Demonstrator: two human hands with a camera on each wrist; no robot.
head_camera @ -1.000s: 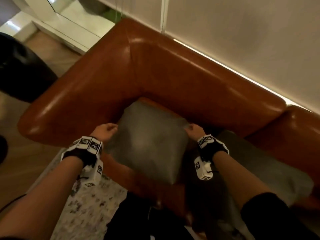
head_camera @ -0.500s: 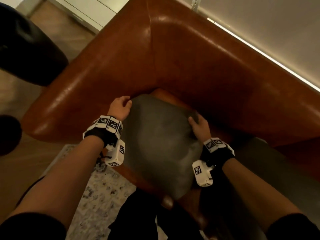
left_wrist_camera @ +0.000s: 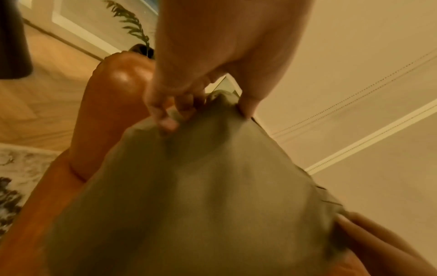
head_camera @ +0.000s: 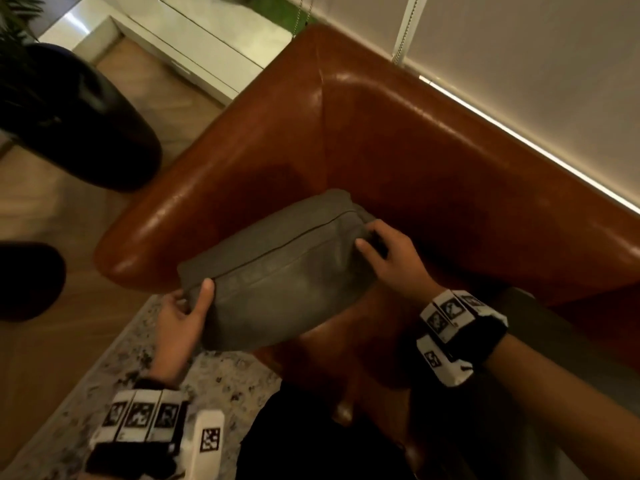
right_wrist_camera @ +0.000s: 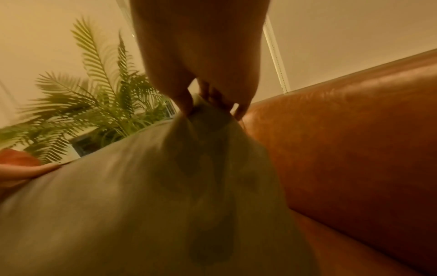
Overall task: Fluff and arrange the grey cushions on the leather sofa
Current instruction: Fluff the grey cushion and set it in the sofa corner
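Observation:
A grey cushion [head_camera: 284,275] hangs lifted above the seat corner of the brown leather sofa [head_camera: 398,150], its zip seam facing up. My left hand [head_camera: 183,313] grips its near left corner, thumb on top. My right hand [head_camera: 388,251] grips the far right corner, fingers curled into the fabric. In the left wrist view the left hand [left_wrist_camera: 201,104] pinches the cushion [left_wrist_camera: 201,196] at its corner. The right wrist view has the right hand [right_wrist_camera: 210,100] bunching the cushion [right_wrist_camera: 153,196] at its corner. A second grey cushion [head_camera: 561,344] lies on the seat at the right, partly hidden by my right arm.
A black round pot [head_camera: 76,116] stands on the wood floor left of the sofa arm, with a palm plant [right_wrist_camera: 94,104] above it. A patterned rug [head_camera: 114,375] lies in front of the sofa. A white blind [head_camera: 519,46] hangs behind the backrest.
The cushion has been lifted off the seat corner and turned so its zip edge faces up. Both hands shifted from its sides to opposite corners, the left hand drawing toward me.

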